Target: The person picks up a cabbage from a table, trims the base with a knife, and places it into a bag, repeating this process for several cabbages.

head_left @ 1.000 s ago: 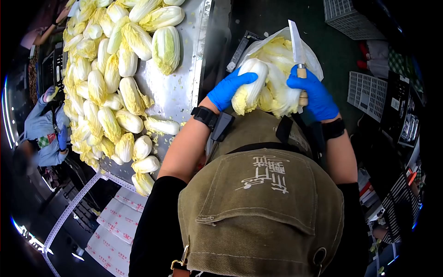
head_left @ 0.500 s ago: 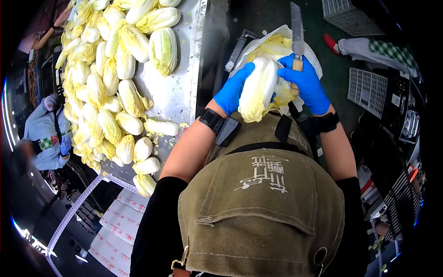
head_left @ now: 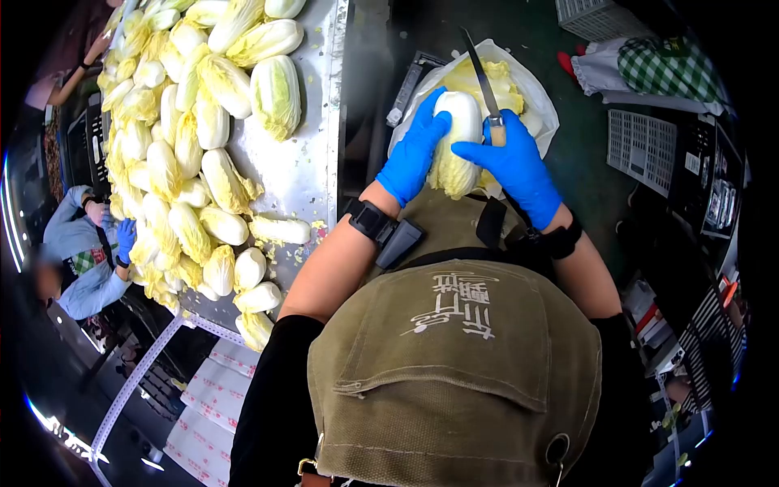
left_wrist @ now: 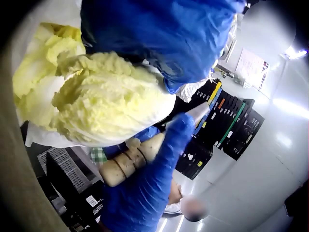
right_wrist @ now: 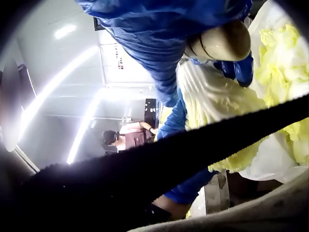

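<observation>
Head view: my left hand [head_left: 415, 154] grips a cabbage [head_left: 458, 134]; my right hand [head_left: 519, 174] grips a knife [head_left: 479, 73], thumb against the cabbage. The blade has swung leftward; I judge both hands can steady the cabbage with it raised clear. They are beyond the counter's [head_left: 316, 122] right edge, near one white bag [head_left: 545, 122]. Two hands, one knife, one held cabbage; the overlapping counter pile [head_left: 166, 170] defies counting.
</observation>
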Demonstrator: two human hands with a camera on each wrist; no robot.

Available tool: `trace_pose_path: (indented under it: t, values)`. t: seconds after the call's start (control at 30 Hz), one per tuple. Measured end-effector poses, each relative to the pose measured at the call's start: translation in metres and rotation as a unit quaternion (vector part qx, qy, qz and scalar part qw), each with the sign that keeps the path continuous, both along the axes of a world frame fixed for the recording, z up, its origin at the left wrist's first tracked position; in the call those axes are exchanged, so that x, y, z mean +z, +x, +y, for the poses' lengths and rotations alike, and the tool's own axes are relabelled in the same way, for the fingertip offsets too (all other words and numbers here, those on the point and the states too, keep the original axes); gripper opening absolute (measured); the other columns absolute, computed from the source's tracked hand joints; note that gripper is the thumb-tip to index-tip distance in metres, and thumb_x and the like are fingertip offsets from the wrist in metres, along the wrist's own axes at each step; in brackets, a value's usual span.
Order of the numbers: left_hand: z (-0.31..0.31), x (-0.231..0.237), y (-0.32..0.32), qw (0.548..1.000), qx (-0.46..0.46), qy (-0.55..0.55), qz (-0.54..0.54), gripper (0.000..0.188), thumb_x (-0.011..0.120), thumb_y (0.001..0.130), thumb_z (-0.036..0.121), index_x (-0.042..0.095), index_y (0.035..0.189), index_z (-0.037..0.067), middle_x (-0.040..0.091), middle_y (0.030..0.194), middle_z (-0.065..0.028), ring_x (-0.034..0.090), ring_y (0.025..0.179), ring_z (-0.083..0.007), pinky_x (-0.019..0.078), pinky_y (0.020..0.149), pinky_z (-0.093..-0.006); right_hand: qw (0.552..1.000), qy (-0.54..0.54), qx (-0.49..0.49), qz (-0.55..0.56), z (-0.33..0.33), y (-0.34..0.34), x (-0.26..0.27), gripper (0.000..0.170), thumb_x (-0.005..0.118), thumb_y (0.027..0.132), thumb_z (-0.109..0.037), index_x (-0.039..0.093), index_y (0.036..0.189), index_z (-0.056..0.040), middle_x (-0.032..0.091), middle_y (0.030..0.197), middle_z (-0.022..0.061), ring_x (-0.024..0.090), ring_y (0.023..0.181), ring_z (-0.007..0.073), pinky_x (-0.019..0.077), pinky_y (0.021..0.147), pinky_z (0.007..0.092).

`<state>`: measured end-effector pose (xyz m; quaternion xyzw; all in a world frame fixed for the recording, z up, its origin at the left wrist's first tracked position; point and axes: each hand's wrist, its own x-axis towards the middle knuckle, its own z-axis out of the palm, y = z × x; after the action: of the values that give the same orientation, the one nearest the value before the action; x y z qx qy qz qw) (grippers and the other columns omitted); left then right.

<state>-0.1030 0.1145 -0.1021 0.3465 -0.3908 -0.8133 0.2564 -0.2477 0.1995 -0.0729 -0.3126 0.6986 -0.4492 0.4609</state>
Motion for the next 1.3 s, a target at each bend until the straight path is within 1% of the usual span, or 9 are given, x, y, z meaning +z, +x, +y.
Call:
trace_pose_path:
  t: [0.1, 0.13, 0.43, 0.53, 0.63, 0.77, 0.93, 1.13, 1.3]
  values:
    - [-0.006, 0.01, 0.0, 0.988, -0.059, 0.133, 0.042, 0.05, 0.061, 0.09, 0.021, 0.043, 0.134, 0.002, 0.055, 0.123, -0.0098, 0.056, 0.109, -0.0183, 0.0482, 0.092, -0.0314, 0.997, -0.005, -0.017, -0.073, -0.001, -0.008, 0.004, 0.056, 0.084, 0.069, -0.021, 0.051, 0.107, 0.0021, 0.059, 0.096, 0.0079, 0.057, 0.085, 0.016, 0.0491, 0.076, 0.0308]
    - [-0.008, 0.012, 0.003, 0.961, -0.068, 0.256, 0.077, 0.051, 0.065, 0.087, 0.015, 0.045, 0.132, 0.003, 0.056, 0.12, -0.0104, 0.057, 0.107, -0.0184, 0.0489, 0.091, -0.0324, 0.997, -0.008, -0.009, -0.081, 0.001, -0.008, 0.002, 0.056, 0.083, 0.069, -0.02, 0.051, 0.108, 0.0019, 0.059, 0.096, 0.008, 0.057, 0.085, 0.016, 0.0491, 0.076, 0.031]
    - [-0.017, 0.013, 0.02, 0.982, -0.175, -0.011, -0.072, 0.053, 0.077, 0.076, 0.016, 0.053, 0.122, 0.003, 0.06, 0.107, -0.0049, 0.057, 0.099, -0.0137, 0.0479, 0.087, -0.0285, 0.992, 0.037, 0.102, -0.06, 0.018, -0.049, 0.002, 0.049, 0.075, 0.074, -0.015, 0.051, 0.115, -0.0003, 0.06, 0.1, 0.0064, 0.057, 0.093, 0.0151, 0.0475, 0.082, 0.0301]
    - [-0.021, 0.018, 0.033, 0.967, -0.235, 0.009, -0.1, 0.057, 0.076, 0.076, 0.016, 0.051, 0.126, 0.004, 0.059, 0.111, -0.0039, 0.055, 0.102, -0.0134, 0.0446, 0.092, -0.0292, 0.987, 0.025, 0.13, 0.09, 0.027, -0.065, -0.007, 0.044, 0.071, 0.078, -0.015, 0.052, 0.115, -0.0013, 0.059, 0.096, 0.0033, 0.055, 0.087, 0.0134, 0.0467, 0.079, 0.0304]
    - [-0.024, 0.023, 0.041, 0.97, -0.222, 0.032, -0.094, 0.057, 0.074, 0.077, 0.018, 0.05, 0.128, 0.004, 0.059, 0.112, -0.004, 0.054, 0.104, -0.0138, 0.0439, 0.093, -0.0301, 0.986, 0.017, 0.145, 0.085, 0.027, -0.085, -0.014, 0.045, 0.072, 0.08, -0.02, 0.052, 0.116, -0.0022, 0.061, 0.097, 0.0082, 0.058, 0.088, 0.0173, 0.0475, 0.08, 0.0327]
    - [-0.019, 0.029, 0.034, 0.979, -0.185, 0.039, -0.079, 0.054, 0.073, 0.077, 0.014, 0.051, 0.125, 0.003, 0.06, 0.111, -0.0048, 0.057, 0.102, -0.0146, 0.0455, 0.091, -0.0305, 0.94, 0.019, 0.18, 0.291, 0.028, -0.065, 0.01, 0.042, 0.069, 0.083, -0.029, 0.053, 0.114, -0.0049, 0.063, 0.098, 0.0176, 0.063, 0.089, 0.0317, 0.0487, 0.077, 0.0371]
    - [-0.014, 0.041, 0.023, 0.978, -0.194, -0.012, -0.079, 0.056, 0.075, 0.075, 0.007, 0.052, 0.126, 0.003, 0.062, 0.111, -0.0045, 0.058, 0.102, -0.0139, 0.047, 0.09, -0.0303, 0.9, -0.003, 0.24, 0.365, 0.031, -0.033, 0.057, 0.023, 0.067, 0.083, -0.023, 0.054, 0.093, -0.0075, 0.061, 0.076, 0.0118, 0.06, 0.066, 0.0323, 0.0462, 0.056, 0.0386]
    - [-0.001, 0.042, 0.017, 0.972, -0.21, -0.021, -0.103, 0.056, 0.077, 0.072, 0.008, 0.056, 0.123, 0.002, 0.063, 0.107, -0.0039, 0.059, 0.098, -0.0132, 0.0484, 0.087, -0.0293, 0.863, 0.009, 0.28, 0.42, 0.037, -0.032, 0.061, 0.021, 0.067, 0.08, -0.02, 0.054, 0.092, -0.0082, 0.06, 0.075, 0.0129, 0.06, 0.067, 0.0336, 0.0463, 0.056, 0.0409]
    - [0.009, 0.038, 0.018, 0.968, -0.223, -0.055, -0.103, 0.053, 0.078, 0.072, 0.009, 0.058, 0.12, 0.003, 0.064, 0.107, -0.0044, 0.059, 0.1, -0.0135, 0.048, 0.088, -0.0298, 0.878, 0.033, 0.275, 0.39, 0.05, -0.028, 0.057, 0.016, 0.064, 0.08, -0.016, 0.053, 0.089, -0.0081, 0.059, 0.074, 0.0141, 0.059, 0.067, 0.0353, 0.0453, 0.056, 0.0427]
